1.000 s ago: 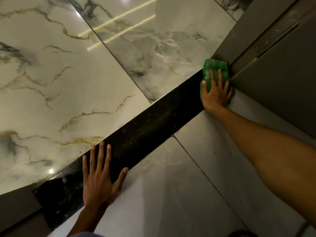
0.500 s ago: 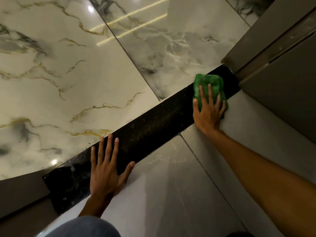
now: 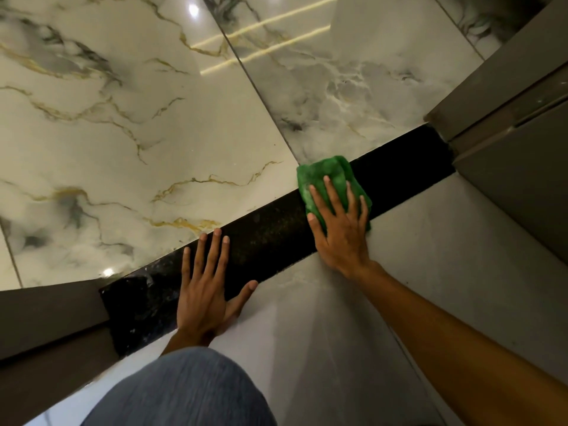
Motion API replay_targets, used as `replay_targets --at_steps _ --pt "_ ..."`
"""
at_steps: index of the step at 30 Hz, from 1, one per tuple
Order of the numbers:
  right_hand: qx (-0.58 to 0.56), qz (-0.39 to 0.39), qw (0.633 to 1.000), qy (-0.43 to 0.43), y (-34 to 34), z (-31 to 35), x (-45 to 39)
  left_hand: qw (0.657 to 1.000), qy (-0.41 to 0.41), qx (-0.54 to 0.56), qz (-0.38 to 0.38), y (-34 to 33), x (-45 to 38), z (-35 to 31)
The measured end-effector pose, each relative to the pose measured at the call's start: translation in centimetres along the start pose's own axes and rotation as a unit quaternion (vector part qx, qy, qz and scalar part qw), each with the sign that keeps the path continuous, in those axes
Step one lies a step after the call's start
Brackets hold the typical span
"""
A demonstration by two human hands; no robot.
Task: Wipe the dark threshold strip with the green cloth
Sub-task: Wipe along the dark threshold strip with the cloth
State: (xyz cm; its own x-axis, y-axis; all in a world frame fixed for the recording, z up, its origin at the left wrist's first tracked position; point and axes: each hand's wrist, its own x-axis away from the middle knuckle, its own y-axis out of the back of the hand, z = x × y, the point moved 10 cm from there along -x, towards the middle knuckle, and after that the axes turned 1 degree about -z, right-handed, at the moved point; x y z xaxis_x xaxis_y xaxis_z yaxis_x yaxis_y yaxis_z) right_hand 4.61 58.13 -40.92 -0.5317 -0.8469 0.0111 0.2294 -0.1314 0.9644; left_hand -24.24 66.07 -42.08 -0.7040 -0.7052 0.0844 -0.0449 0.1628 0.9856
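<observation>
Running across the floor between the marble tiles and the plain tiles, the dark threshold strip (image 3: pixel 270 241) has the green cloth (image 3: pixel 332 182) on its door-frame half. Your right hand (image 3: pixel 341 232) presses flat, fingers spread for even pressure; your left hand (image 3: pixel 206 290), splayed and empty, braces you.

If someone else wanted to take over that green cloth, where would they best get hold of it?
Probably by the bunched far edge of the green cloth, coming from the marble-tile side. That edge sticks out beyond the fingertips of the right hand, which lies flat on the rest, pressing it to the dark strip. The folded bulge there gives something to pinch.
</observation>
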Motion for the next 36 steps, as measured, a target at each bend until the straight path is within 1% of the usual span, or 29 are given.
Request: replay_targets --at_steps 5,15,20,25,28,30,32,36 --pt "0.0 0.017 0.996 0.089 -1.2 3.6 1.1 1.0 0.003 -0.001 0.001 0.2 0.0 0.0" --pt "-0.006 0.021 0.977 0.212 -2.4 8.3 3.9 1.0 0.007 0.008 0.014 0.3 0.0 -0.2" --pt "-0.03 0.011 0.977 0.21 -2.2 9.1 5.4 1.0 0.006 0.01 0.012 0.3 0.0 -0.2" --pt "-0.028 0.023 0.973 0.228 -2.4 9.4 7.7 1.0 0.004 0.011 0.006 0.1 0.0 0.0" --pt "-0.037 0.03 0.97 0.238 -2.2 8.9 7.6 1.0 0.003 0.009 0.009 -0.1 0.1 0.0" --pt "-0.034 0.035 0.971 0.234 -2.0 8.0 7.0 1.0 0.004 0.013 0.012 -0.2 0.1 0.1" --pt "-0.031 0.024 0.976 0.216 -1.5 6.4 6.2 1.0 0.004 0.018 0.014 -0.2 0.0 0.0" --pt "-0.021 0.002 0.985 0.17 0.3 1.0 3.6 1.0 0.003 0.014 0.014 0.0 0.1 -0.1"
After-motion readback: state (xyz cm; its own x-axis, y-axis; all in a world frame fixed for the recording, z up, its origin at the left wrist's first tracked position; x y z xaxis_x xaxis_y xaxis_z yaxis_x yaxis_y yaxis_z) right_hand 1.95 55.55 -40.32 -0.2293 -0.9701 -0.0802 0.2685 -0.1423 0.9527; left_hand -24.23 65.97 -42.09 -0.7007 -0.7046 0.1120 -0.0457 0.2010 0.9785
